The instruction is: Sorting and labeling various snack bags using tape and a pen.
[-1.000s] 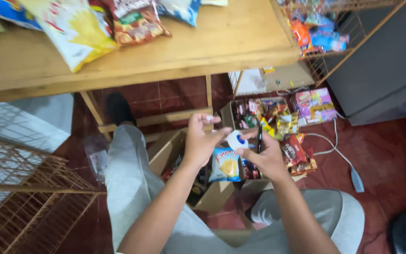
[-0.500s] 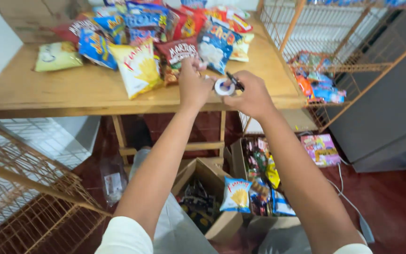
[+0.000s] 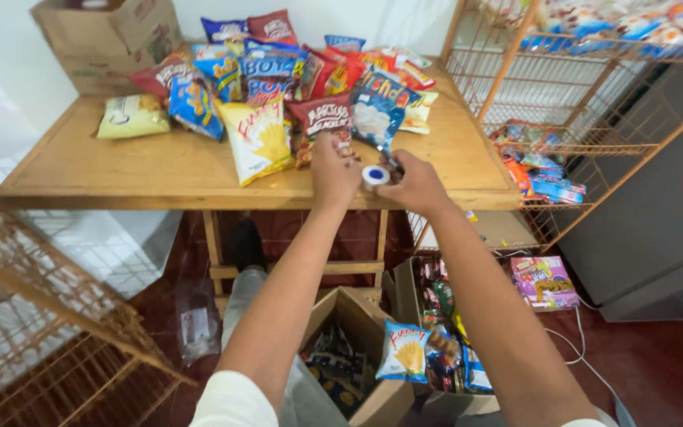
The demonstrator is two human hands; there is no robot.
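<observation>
Head view: both hands meet over the near edge of a wooden table (image 3: pixel 120 170).
Right hand (image 3: pixel 414 183): fingers curled around a small white tape roll with a blue core (image 3: pixel 375 175), apparently steadying it.
Left hand (image 3: pixel 333 168): fingertips pinched together just left of the roll, seemingly on its loose end.
Beyond the fingers: piled snack bags (image 3: pixel 258 138).
Below: open cardboard boxes (image 3: pixel 353 356) holding more packets.

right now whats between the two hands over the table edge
In the head view, a small white tape roll with a blue core sits between the left hand and right hand, which holds it. Below is the wooden table.
</observation>
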